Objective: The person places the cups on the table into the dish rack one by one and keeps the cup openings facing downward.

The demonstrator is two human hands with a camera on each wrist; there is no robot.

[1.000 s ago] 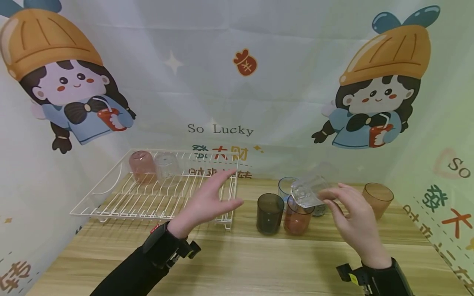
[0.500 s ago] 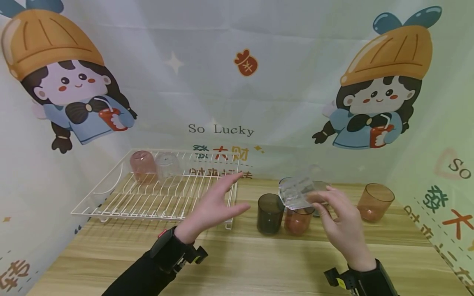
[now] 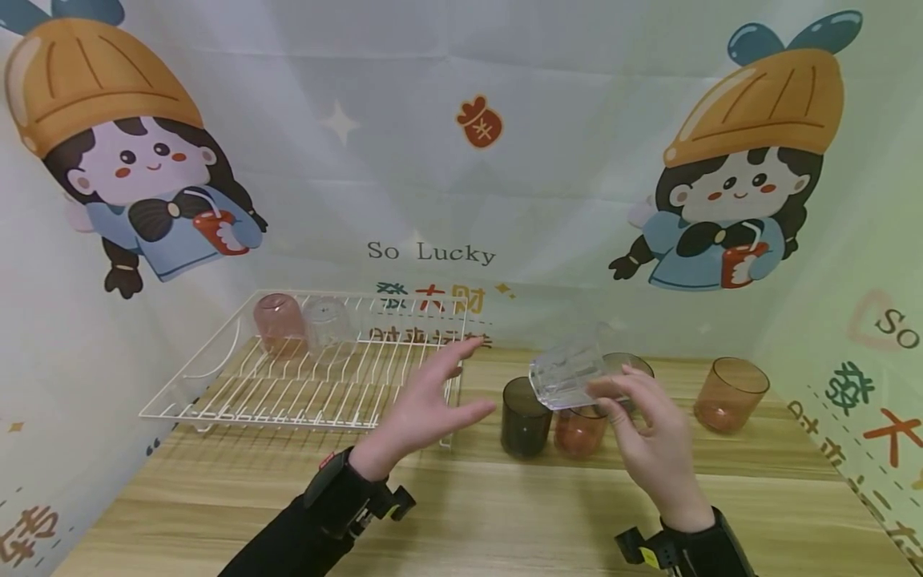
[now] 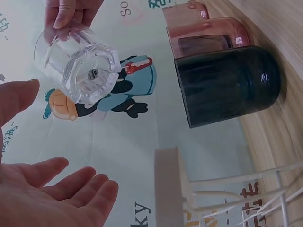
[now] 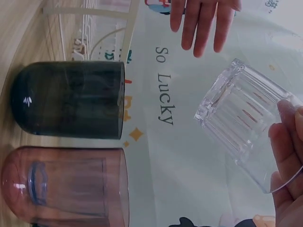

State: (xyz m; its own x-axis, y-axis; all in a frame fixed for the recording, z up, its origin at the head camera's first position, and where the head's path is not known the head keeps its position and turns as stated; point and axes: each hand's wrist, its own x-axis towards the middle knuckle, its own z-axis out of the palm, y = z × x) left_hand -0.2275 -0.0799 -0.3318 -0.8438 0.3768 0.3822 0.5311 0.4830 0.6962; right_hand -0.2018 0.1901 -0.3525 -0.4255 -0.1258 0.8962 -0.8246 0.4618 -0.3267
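the rack (image 3: pixel 310 398) stands on the table (image 3: pixel 461 513), the backdrop (image 3: pixel 577 160) behind it. at its back left sit two glasses (image 3: pixel 280 324) side by side; before its right end is the left hand (image 3: pixel 429 401). right of the rack stands a glass cluster (image 3: pixel 525 421), the held glass (image 3: pixel 566 374) above; farther right, the right hand (image 3: pixel 652 445), then a lone glass (image 3: pixel 731 397).

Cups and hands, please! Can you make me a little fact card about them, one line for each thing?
Right hand: pinches the clear ridged cup near its rim
Held cup: tilted in the air, base toward the left hand
Left hand: holds nothing, fingers spread
White wire rack: holds a pink cup and a plain clear cup, side by side
Upright on the table: dark cup, reddish cup, orange cup off to the right
Partly hidden: greyish see-through cup behind the right hand
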